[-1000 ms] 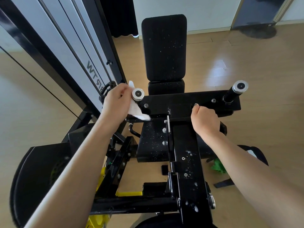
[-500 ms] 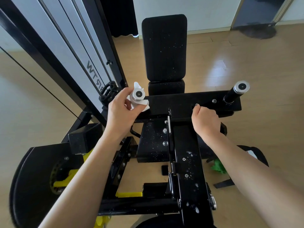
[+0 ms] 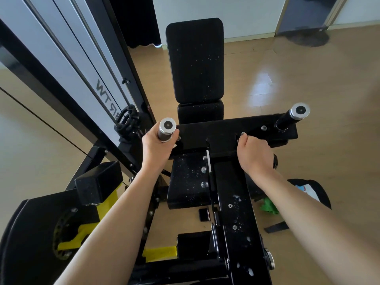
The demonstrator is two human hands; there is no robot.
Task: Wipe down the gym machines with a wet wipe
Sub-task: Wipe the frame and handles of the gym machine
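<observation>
A black gym machine fills the middle of the view, with a crossbar (image 3: 224, 130) and a silver-capped peg at each end. My left hand (image 3: 157, 147) grips the left peg (image 3: 167, 128) from below, fingers wrapped round its shaft. The white wet wipe is hidden inside that hand. My right hand (image 3: 254, 155) is curled over the front edge of the crossbar, right of the centre post. The right peg (image 3: 296, 114) stands free. White specks dot the centre beam (image 3: 236, 206) and the seat pad (image 3: 190, 177).
An upright black back pad (image 3: 195, 60) stands behind the crossbar. A tall weight-stack frame (image 3: 86, 79) with a cable rises on the left. Yellow parts (image 3: 160, 254) sit low in the frame. A green cloth (image 3: 269, 206) and a dark bag (image 3: 312, 190) lie on the wooden floor at right.
My left hand slid down the left peg and closed round its shaft. The white wipe, visible before around the peg's cap, is now covered by the hand. My right hand stayed put.
</observation>
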